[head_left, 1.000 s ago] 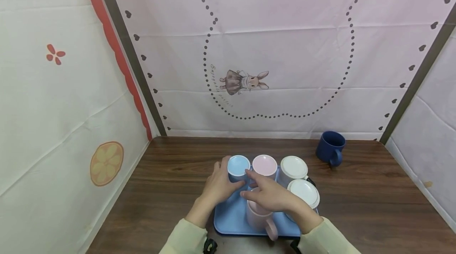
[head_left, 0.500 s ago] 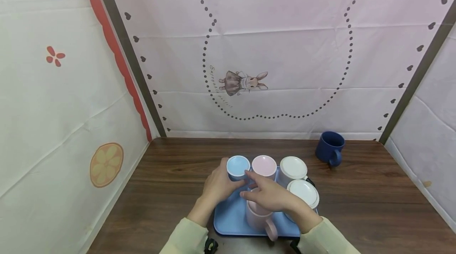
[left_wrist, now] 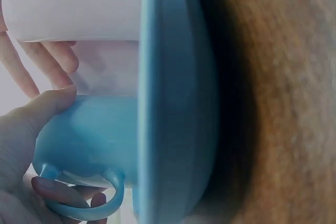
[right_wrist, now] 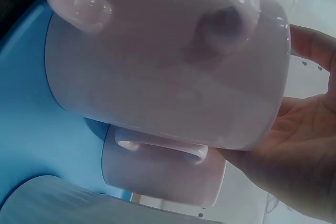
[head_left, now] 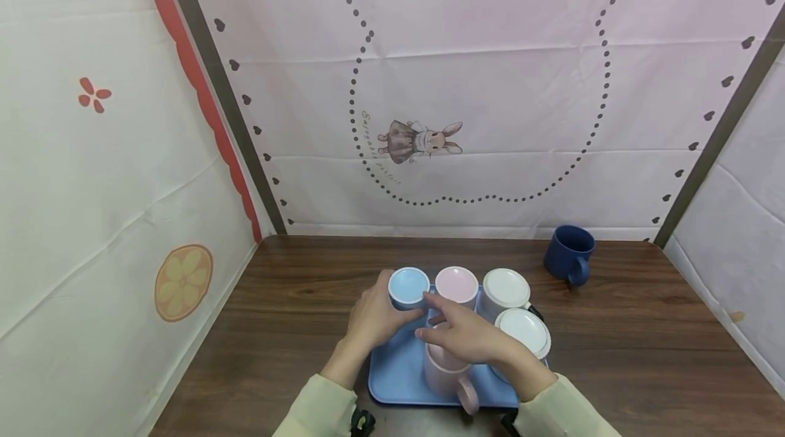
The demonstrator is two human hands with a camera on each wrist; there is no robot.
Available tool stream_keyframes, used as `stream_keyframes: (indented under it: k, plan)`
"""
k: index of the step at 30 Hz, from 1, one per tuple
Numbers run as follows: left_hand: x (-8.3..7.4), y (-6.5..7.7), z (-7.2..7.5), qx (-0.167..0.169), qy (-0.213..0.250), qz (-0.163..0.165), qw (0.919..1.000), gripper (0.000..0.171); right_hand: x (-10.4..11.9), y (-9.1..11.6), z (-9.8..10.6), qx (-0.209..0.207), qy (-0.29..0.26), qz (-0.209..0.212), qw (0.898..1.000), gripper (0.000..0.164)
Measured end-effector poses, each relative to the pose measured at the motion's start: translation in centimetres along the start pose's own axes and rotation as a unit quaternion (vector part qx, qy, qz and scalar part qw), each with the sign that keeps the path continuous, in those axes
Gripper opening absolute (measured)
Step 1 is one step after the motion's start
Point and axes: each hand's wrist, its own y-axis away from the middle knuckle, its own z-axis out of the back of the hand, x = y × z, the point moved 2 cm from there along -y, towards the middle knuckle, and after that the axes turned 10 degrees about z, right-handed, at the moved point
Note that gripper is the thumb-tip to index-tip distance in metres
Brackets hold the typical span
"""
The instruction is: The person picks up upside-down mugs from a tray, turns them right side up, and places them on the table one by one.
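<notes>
My left hand [head_left: 374, 315] grips a light blue mug [head_left: 409, 283] that stands bottom up at the tray's back left corner. In the left wrist view its thumb presses the side of the mug and other fingers curl at the handle [left_wrist: 94, 211]. My right hand [head_left: 469, 336] reaches over the front pink mug [head_left: 443, 379], fingers loosely extended, one fingertip near the light blue mug. The handle of the front pink mug points toward the person. Another pink mug [head_left: 456, 281] stands bottom up at the back of the blue tray [head_left: 398, 382].
Two white-bottomed mugs stand upside down on the tray's right side, one at the back [head_left: 505, 287] and one in front [head_left: 524, 331]. A dark blue mug [head_left: 561, 260] stands upright on the wooden table [head_left: 619, 335], behind and right of the tray. Printed cloth walls surround the table.
The light blue mug has shifted slightly left with my left hand, widening the gap to the back pink mug. My right hand has stayed almost still.
</notes>
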Motion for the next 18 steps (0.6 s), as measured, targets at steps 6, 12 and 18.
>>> stream_keyframes:
  k: [6, 12, 18]
  plan:
    - [-0.3, -0.1, 0.5, -0.008, -0.013, -0.011, 0.9998, 0.086, 0.0, 0.2, 0.2, -0.023, -0.003, 0.005, 1.0, 0.078]
    - [-1.0, 0.3, 1.3, -0.014, -0.02, -0.018, 0.9995, 0.085, -0.1, 0.3, 0.3, -0.043, -0.001, 0.009, 0.999, 0.082]
    - [-1.6, 0.8, 2.1, -0.024, -0.025, -0.021, 0.9992, 0.086, -0.3, 0.2, 0.3, -0.049, -0.008, 0.002, 0.999, 0.087]
